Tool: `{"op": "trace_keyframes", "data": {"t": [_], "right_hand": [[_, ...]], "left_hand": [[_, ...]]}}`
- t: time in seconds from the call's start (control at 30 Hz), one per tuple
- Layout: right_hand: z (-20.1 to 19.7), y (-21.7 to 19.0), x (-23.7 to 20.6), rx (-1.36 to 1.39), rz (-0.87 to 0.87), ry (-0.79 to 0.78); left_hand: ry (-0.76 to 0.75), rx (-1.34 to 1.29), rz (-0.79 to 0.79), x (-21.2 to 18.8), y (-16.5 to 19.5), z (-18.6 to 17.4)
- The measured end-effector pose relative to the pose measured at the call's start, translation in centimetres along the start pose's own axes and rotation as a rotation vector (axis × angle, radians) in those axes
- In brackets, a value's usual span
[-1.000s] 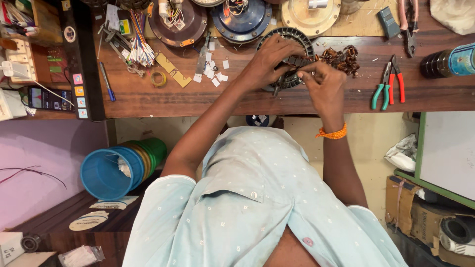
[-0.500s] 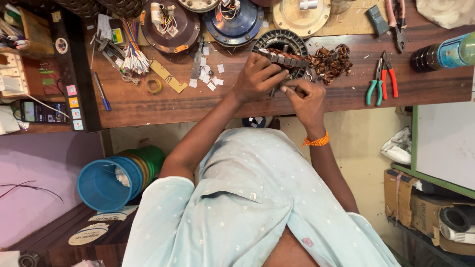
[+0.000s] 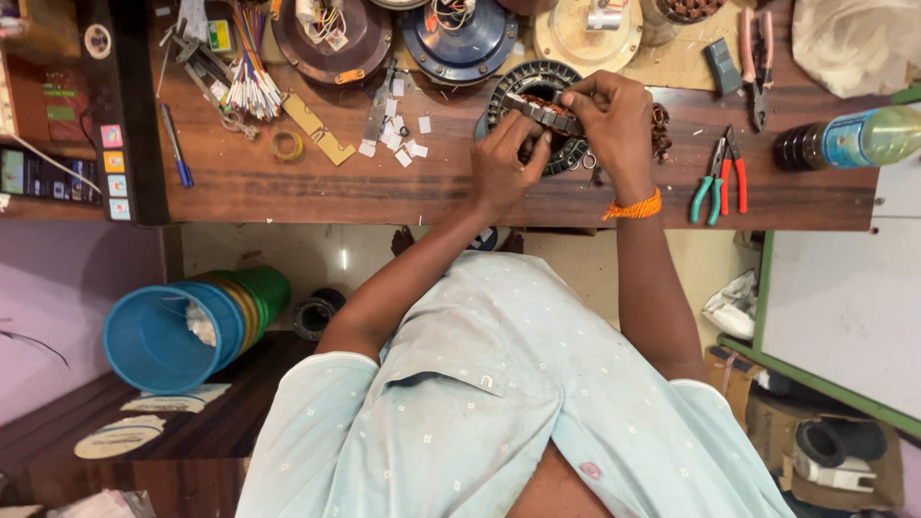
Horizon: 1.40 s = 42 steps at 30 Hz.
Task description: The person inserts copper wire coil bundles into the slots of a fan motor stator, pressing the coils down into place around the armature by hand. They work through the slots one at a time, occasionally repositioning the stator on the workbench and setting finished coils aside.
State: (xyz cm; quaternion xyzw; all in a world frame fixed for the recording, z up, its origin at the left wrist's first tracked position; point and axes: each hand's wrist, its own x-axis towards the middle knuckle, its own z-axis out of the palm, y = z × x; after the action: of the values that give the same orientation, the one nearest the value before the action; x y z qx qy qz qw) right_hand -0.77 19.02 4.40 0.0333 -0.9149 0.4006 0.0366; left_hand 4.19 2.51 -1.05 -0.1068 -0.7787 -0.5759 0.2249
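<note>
On the cluttered wooden bench [image 3: 288, 197], the ringed motor core [image 3: 537, 96] lies under both hands, the left hand [image 3: 508, 163] pinching its near rim and the right hand [image 3: 614, 120] gripping its top, where a slip could nick copper wire or scatter the paper scraps [image 3: 398, 144] nearby.

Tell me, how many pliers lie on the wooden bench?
2: green-and-red-handled pliers right of the right hand, and pink-handled pliers above them near the bench's far edge. Clutter might hide more.
</note>
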Motion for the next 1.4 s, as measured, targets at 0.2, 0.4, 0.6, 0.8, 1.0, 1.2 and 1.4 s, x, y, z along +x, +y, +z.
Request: {"op": "trace_keyframes", "data": {"t": [0.2, 0.4, 0.6, 0.8, 1.0, 1.2, 1.4], "right_hand": [[-0.5, 2.5, 0.5, 0.289, 0.205, -0.060], [-2.7, 2.5, -3.0, 0.418, 0.199, -0.035], [-1.7, -0.7, -6.9, -0.132, -0.261, 0.161], [0.5, -2.6, -8.3, -0.246, -0.231, 0.297], [3.8, -3.3, -9.1, -0.198, -0.101, 0.454], [3.8, -2.9, -9.5, -0.025, -0.170, 0.449], [3.2, -3.0, -9.3, -0.008, 0.003, 0.538]], "left_hand": [[-0.021, 0.287, 0.464, 0.9, -0.9, -1.1], [-0.522, 0.218, 0.446, 5.3, -3.0, -1.7], [-0.525, 0.030, 0.314, 5.3, -2.8, -2.1], [-0.524, 0.058, 0.395, 5.6, -3.0, -1.8], [-0.492, 0.064, 0.605, 5.8, -4.1, -2.0], [-0.634, 0.035, 0.583, 6.8, -4.7, -2.4], [-0.722, -0.147, 0.516, 8.4, -3.5, -3.2]]}}
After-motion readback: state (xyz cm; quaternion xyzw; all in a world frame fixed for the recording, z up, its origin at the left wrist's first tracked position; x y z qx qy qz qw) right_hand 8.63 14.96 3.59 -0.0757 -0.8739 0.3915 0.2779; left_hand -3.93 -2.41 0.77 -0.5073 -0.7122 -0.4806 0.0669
